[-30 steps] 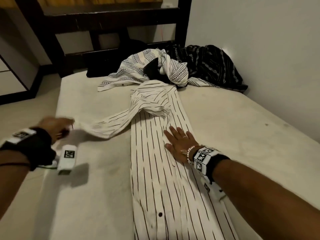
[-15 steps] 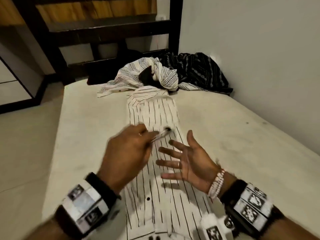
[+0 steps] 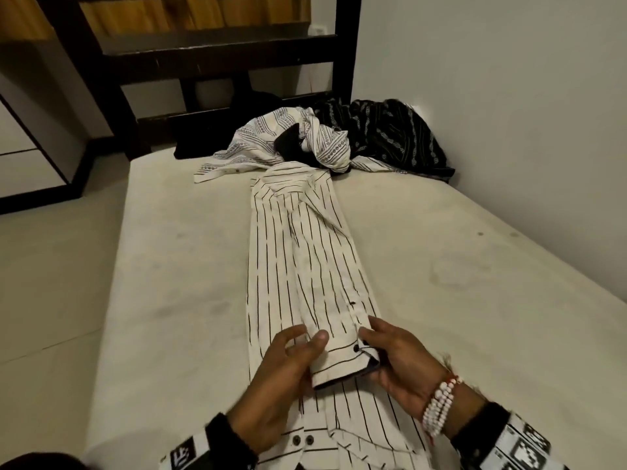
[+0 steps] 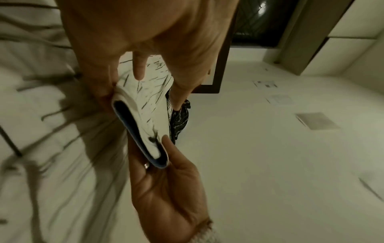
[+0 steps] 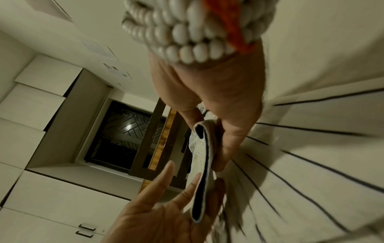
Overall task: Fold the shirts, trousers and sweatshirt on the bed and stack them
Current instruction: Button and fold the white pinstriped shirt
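A white shirt with thin black stripes (image 3: 305,252) lies in a long narrow strip down the middle of the bed, collar at the far end. Its sleeve is laid lengthwise on top. The sleeve cuff (image 3: 342,362) is lifted a little at the near end. My left hand (image 3: 305,354) pinches the cuff's left end, thumb on top. My right hand (image 3: 376,351) grips the right end by the black button, fingers underneath. The left wrist view shows the cuff (image 4: 145,121) spread between both hands. The right wrist view shows the same cuff (image 5: 202,164) edge-on.
A crumpled white patterned garment (image 3: 271,144) and a black patterned one (image 3: 390,137) are heaped at the head of the bed (image 3: 441,266). A dark bed frame (image 3: 203,52) stands behind them. A wall (image 3: 509,96) runs along the right; floor (image 3: 51,283) lies left.
My left hand carried the sleeve from the left side over onto the shirt. My right hand lifted off the shirt, and both hands now hold the cuff.
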